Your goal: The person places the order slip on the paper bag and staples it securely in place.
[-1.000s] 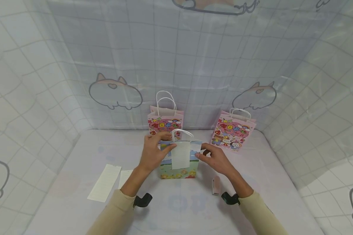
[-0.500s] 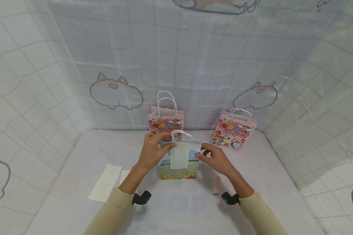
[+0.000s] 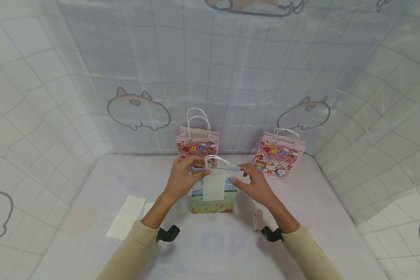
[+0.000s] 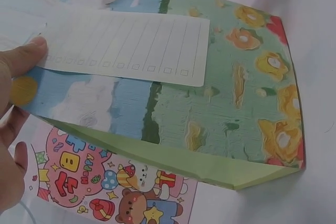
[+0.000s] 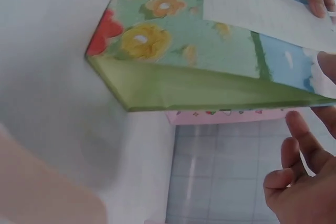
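Note:
A small paper gift bag [image 3: 199, 204] with a painted sky and flowers stands upright at the table's middle, its white handles up. Against its front, at the top edge, lies a white paper slip [image 3: 213, 186], which shows ruled lines and small boxes in the left wrist view. My left hand [image 3: 182, 179] pinches slip and bag together at the top, thumb [image 4: 30, 56] on the slip, fingers behind. At the bag's upper right corner, my right hand [image 3: 258, 186] pinches the edge, thumb [image 5: 328, 65] in front and index finger behind; its other fingers curl loosely free.
Two pink cartoon gift bags stand at the back: one pink bag [image 3: 197, 147] behind the painted bag, another pink bag [image 3: 279, 155] to the right. A pink stapler [image 3: 258, 220] lies near my right wrist. Paper strips [image 3: 126, 217] lie left, partly under my left forearm.
My right hand has moved slightly up the bag's right edge to the top corner. The slip shifted slightly left, then stayed. My left hand keeps its pinch.

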A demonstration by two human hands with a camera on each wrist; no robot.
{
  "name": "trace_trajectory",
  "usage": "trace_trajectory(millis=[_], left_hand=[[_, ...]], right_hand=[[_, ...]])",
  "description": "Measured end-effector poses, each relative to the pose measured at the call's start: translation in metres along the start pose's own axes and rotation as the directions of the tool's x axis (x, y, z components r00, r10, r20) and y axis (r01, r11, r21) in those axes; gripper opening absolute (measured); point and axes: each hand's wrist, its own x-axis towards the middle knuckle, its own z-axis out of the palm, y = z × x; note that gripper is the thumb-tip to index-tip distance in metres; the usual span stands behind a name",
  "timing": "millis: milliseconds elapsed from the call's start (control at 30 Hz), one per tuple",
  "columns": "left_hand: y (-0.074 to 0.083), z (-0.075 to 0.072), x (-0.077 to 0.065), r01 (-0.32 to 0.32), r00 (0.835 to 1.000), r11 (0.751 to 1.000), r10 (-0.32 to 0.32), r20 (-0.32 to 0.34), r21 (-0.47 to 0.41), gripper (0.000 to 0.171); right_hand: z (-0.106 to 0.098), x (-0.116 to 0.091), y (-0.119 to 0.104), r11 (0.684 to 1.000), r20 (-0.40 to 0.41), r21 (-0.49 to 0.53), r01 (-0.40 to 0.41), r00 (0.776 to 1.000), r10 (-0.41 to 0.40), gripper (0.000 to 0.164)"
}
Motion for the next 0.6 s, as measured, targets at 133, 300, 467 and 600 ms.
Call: trace_trajectory(millis=[133,300,467,600], left_hand=[[0.0,0.0,0.001,0.011,1.0,1.0,-0.01,0.012,-0.022,0.034],[0.001,0.001,0.002,0.029,0.999,0.999,-0.029,0.018,-0.02,0.032],[0.001,0.002,0.002,0.03,0.999,0.999,-0.03,0.02,-0.017,0.033],[0.0,0.005,0.003,0.021,1.0,1.0,-0.02,0.018,-0.021,0.033]], right_hand=[[0.002,0.004,-0.003,0.998,-0.049,0.034,0.049,0.998,-0.047,0.043],[0.003,0.009,-0.008,0.993,-0.073,0.083,0.078,0.995,-0.073,0.039],[0.002,0.012,-0.017,0.987,-0.086,0.115,0.114,0.991,-0.105,0.036],[0.002,0.016,-0.023,0.979,-0.077,0.132,0.154,0.987,-0.144,0.025]])
